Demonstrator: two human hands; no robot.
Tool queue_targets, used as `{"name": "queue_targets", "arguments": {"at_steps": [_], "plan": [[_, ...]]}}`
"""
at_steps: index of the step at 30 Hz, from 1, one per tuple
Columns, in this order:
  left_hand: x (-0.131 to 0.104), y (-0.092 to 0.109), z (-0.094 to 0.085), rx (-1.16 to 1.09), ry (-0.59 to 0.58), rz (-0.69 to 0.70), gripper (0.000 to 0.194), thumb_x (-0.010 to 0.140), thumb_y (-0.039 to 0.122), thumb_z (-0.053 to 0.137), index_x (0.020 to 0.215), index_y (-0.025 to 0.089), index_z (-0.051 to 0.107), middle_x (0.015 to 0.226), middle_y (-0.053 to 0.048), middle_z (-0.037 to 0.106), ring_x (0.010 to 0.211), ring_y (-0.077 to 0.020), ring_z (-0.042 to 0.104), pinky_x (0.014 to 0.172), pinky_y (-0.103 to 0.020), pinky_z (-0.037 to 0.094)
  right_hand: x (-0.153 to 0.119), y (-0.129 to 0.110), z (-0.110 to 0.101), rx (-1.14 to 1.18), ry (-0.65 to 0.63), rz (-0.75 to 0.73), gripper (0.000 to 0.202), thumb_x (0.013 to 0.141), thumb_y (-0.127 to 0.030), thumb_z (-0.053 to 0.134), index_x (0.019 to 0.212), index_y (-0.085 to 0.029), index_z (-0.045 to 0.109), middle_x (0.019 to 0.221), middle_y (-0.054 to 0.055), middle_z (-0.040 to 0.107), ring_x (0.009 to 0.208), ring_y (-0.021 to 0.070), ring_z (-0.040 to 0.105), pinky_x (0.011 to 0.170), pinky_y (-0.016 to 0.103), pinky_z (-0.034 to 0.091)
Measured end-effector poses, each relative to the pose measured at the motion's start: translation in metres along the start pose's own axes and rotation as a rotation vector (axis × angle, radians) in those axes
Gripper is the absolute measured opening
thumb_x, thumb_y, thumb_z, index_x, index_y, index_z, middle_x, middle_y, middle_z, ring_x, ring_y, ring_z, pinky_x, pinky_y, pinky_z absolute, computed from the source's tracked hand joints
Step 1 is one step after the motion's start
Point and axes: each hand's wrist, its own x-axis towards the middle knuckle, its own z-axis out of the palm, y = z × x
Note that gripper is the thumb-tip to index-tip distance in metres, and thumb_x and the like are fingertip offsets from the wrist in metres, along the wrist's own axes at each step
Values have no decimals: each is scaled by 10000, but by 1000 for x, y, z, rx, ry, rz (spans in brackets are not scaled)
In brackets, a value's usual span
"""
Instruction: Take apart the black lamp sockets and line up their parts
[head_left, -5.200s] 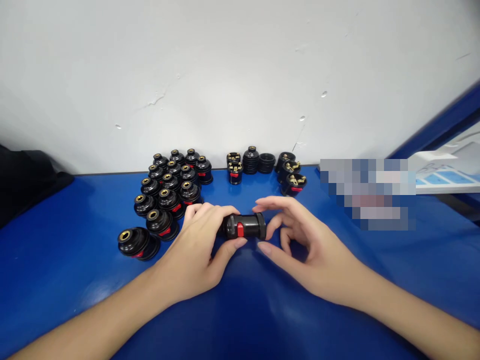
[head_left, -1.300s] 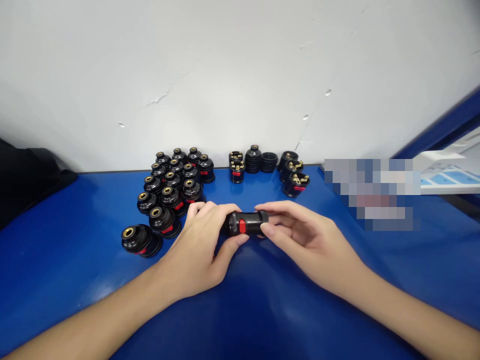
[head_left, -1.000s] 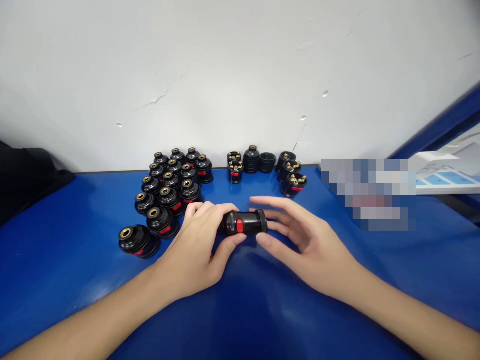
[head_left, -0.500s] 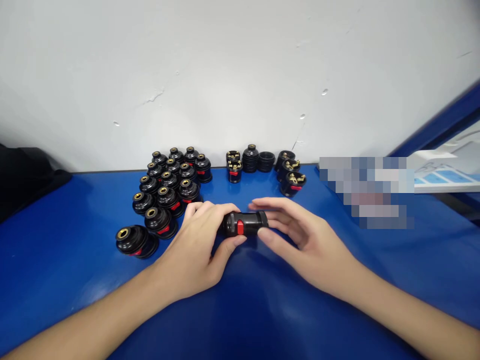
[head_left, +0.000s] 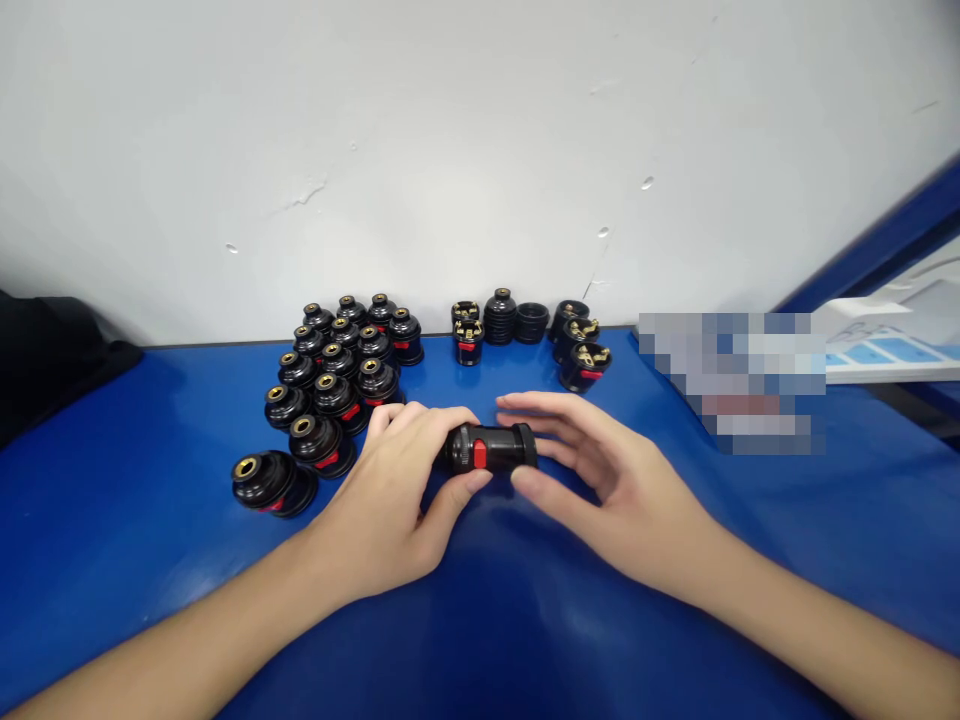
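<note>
A black lamp socket [head_left: 504, 448] with a red switch lies sideways in my left hand [head_left: 401, 490], whose fingers and thumb are wrapped round its left end. That end is partly hidden by the fingers. At the other end is a ringed rim. My right hand [head_left: 607, 470] curves loosely around this rim with fingers and thumb apart. Its thumb tip is close to the rim's lower edge; whether any fingertip behind touches it, I cannot tell.
Several assembled black sockets [head_left: 328, 395] with brass-ringed tops stand in rows to the left. Open socket bodies [head_left: 586, 367] with brass contacts stand at the back, near a black cap [head_left: 501, 316] and a black ring [head_left: 532, 322]. A white wall [head_left: 480, 150] rises behind the blue table [head_left: 480, 620].
The fingers and thumb of my right hand have spread slightly around the rim, the thumb tip shifting a little left and down. My left hand and the socket stay nearly still.
</note>
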Motion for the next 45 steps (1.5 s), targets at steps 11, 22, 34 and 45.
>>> {"name": "queue_targets", "arguments": {"at_steps": [11,22,34,45], "plan": [[0,1,-1,-16,-20,-42,171,1108,289,523,1272,252,546,1087,-18,668,949,-226,558,929,-431,374,-3,0,-2,-42,18,-189,289,949,-152,800,1185,-312,752,1247,24,759,1213,191,750,1080,332,658],[1,1,0,-2,-1,-56,208,1110,305,516,1308,249,544,1122,-48,673,977,-242,558,946,-449,398,1,-1,-2,75,17,-42,259,964,-247,805,1216,-274,752,1183,50,786,1077,198,797,960,324,709],[0,3,-1,-4,-8,-11,262,1086,259,552,1344,256,507,1195,-59,684,1016,-245,587,962,-435,412,-1,-5,-3,21,-27,79,337,987,-390,774,1291,-262,708,1239,86,816,1124,257,819,977,380,710],[1,2,-2,-30,-11,-87,194,1121,360,496,1232,232,590,1037,-46,666,914,-240,552,866,-425,409,-4,-3,-2,-39,23,-196,264,956,-150,780,1174,-297,796,1280,66,793,1233,255,763,1074,431,676]]}}
